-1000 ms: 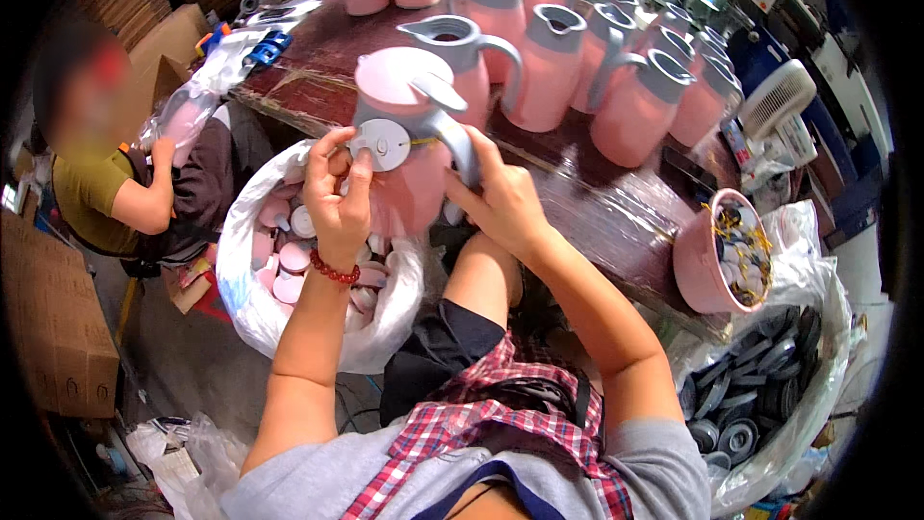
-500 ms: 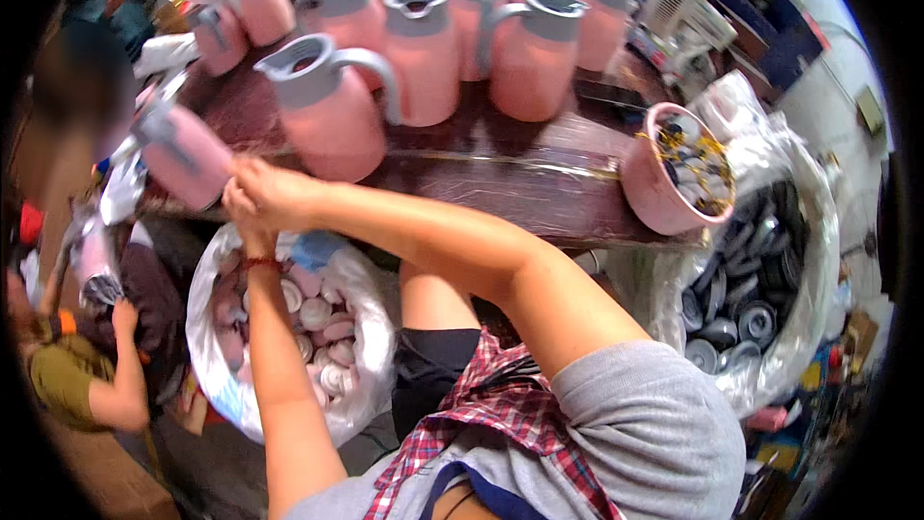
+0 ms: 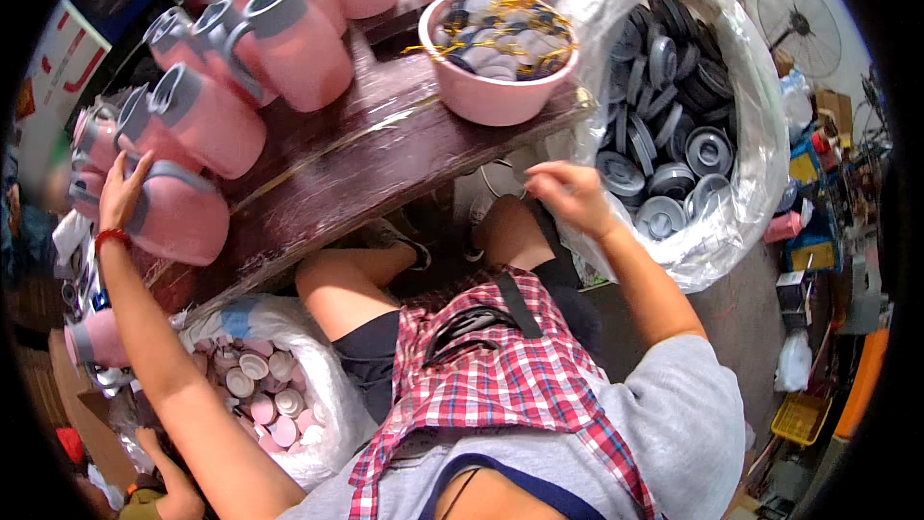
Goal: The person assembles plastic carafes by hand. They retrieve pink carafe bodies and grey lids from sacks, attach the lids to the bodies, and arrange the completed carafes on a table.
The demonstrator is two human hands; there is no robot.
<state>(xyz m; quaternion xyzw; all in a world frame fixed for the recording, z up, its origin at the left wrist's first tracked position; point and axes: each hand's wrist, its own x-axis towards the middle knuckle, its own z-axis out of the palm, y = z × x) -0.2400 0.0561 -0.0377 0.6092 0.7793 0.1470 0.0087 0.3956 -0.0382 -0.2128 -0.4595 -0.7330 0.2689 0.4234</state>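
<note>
At the table's left side my left hand is closed about the grey neck of a pink jug, which stands nearest the front edge. More pink jugs with grey tops, among them a large jug, are grouped behind it. My right hand hangs in the air just left of a clear plastic bag full of round grey lids. Its fingers are loosely bent, slightly blurred, and nothing shows between them. A pink tub of grey discs with yellow ties sits at the table corner.
The dark red table slants across in front of me. By my left leg stands a white bag of pink and white caps. Another person's arm shows at lower left. A fan and a yellow basket are at right.
My view has swung to the right. My hands, together at a tilted jug before, are now apart: the left on a jug at the table, the right over beside the bag of lids.
</note>
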